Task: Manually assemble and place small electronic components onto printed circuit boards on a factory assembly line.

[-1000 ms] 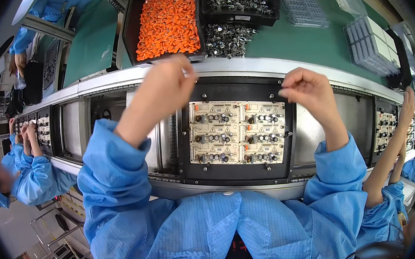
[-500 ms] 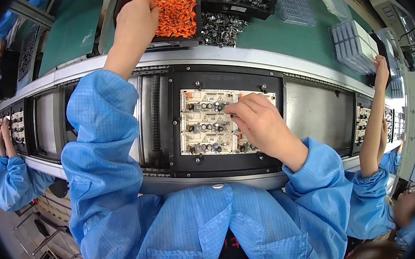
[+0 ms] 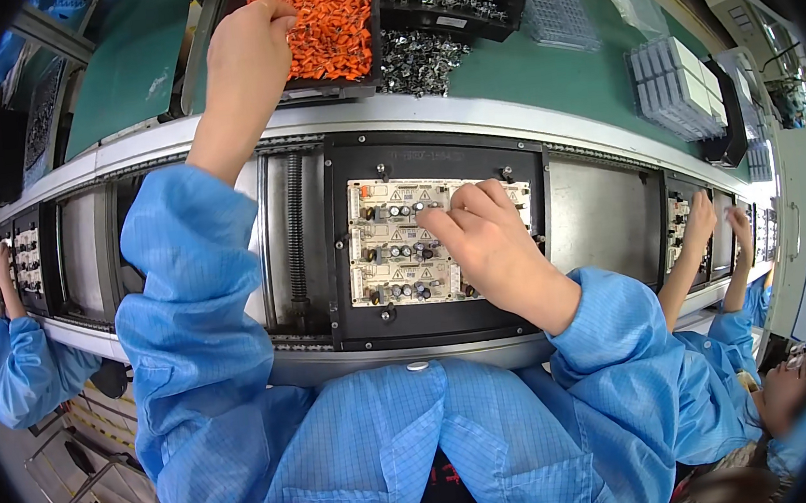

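1. The cream board [image 3: 392, 238] sits inside the black frame [image 3: 410, 326], printed with triangles, dotted with dark capacitors [image 3: 407, 250].
2. Over the frame, the right hand [image 3: 495, 247] bunches its fingers; I can't tell on what.
3. Beyond the frame, the left hand [image 3: 249, 58] curls near orange parts [image 3: 335, 27], its hold hidden.

Left of centre at the top, a person's left hand [image 3: 249, 58], fingers curled, is at a black bin [image 3: 329, 92] of orange parts [image 3: 333, 25]. Mid-frame, the right hand [image 3: 491, 243] bends over a pale circuit-board panel [image 3: 388, 243] in a black fixture [image 3: 429, 325].
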### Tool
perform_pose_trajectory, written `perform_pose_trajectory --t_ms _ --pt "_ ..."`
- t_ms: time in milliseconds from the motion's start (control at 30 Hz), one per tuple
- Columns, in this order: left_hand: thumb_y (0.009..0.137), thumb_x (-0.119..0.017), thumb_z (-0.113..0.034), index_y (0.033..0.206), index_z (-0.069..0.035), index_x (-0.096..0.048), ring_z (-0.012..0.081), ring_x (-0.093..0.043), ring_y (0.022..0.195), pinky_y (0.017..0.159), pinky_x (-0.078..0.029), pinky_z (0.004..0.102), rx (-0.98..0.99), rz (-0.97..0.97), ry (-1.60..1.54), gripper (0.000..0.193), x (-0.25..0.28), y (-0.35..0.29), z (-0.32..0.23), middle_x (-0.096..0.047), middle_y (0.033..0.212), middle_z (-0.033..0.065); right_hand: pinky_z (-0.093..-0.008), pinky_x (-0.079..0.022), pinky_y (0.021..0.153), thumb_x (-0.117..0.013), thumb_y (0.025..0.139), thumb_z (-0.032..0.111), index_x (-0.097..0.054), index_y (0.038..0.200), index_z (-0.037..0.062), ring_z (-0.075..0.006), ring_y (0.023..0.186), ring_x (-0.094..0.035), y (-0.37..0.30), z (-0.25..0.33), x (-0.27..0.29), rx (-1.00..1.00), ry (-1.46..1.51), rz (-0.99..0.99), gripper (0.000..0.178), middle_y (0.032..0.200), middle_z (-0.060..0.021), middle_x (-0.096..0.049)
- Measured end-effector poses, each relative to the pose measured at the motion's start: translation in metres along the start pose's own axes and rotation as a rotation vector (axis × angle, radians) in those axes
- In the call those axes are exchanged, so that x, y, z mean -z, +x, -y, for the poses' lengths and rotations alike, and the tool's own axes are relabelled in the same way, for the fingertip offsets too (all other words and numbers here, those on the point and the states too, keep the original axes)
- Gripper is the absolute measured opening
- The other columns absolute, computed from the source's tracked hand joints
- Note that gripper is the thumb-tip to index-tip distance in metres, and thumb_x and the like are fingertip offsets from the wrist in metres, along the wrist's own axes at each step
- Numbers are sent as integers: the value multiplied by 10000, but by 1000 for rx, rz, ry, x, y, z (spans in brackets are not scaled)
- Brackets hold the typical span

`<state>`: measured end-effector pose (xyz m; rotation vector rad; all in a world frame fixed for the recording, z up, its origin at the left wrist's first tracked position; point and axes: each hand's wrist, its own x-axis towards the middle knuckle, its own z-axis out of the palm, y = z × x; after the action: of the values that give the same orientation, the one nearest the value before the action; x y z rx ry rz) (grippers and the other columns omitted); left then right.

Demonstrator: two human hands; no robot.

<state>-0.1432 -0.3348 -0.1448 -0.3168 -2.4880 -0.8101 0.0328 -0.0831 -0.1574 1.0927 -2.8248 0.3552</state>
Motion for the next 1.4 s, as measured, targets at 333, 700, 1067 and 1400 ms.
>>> perform_pose_trajectory --t_ms 333,700,1067,1400 --pt "899 -657 -38 1011 47 -710 224 -709 767 702 -534 308 184 478 -369 150 58 -89 -63 -731 865 181 -401 -535 765 -678 837 5 -628 1095 53 -325 832 -655 44 -114 3 -287 149 -346 267 900 -153 -676" --pt "854 -708 -14 988 29 -698 208 -671 784 683 -526 298 192 613 -289 140 49 -145 -81 -681 837 115 -364 -556 778 -661 846 -17 -622 1101 34 -273 899 -692 83 -153 -30 -245 129 -400 263 962 -139 -680" --pt "788 -720 14 914 20 -690 321 -616 843 736 -513 394 -95 625 -112 130 37 -148 -80 -672 849 144 -272 -547 789 -664 868 -6 -692 1034 -14 -170 882 -673 58 -146 -8 -372 490 -405 169 976 -77 -672" --pt "798 -706 10 912 29 -685 335 -600 885 768 -510 408 -174 659 16 118 35 -150 -86 -664 873 154 -274 -537 822 -658 885 -47 -703 994 -20 -142 878 -654 6 -111 30 -370 622 -455 122 1036 -61 -666"
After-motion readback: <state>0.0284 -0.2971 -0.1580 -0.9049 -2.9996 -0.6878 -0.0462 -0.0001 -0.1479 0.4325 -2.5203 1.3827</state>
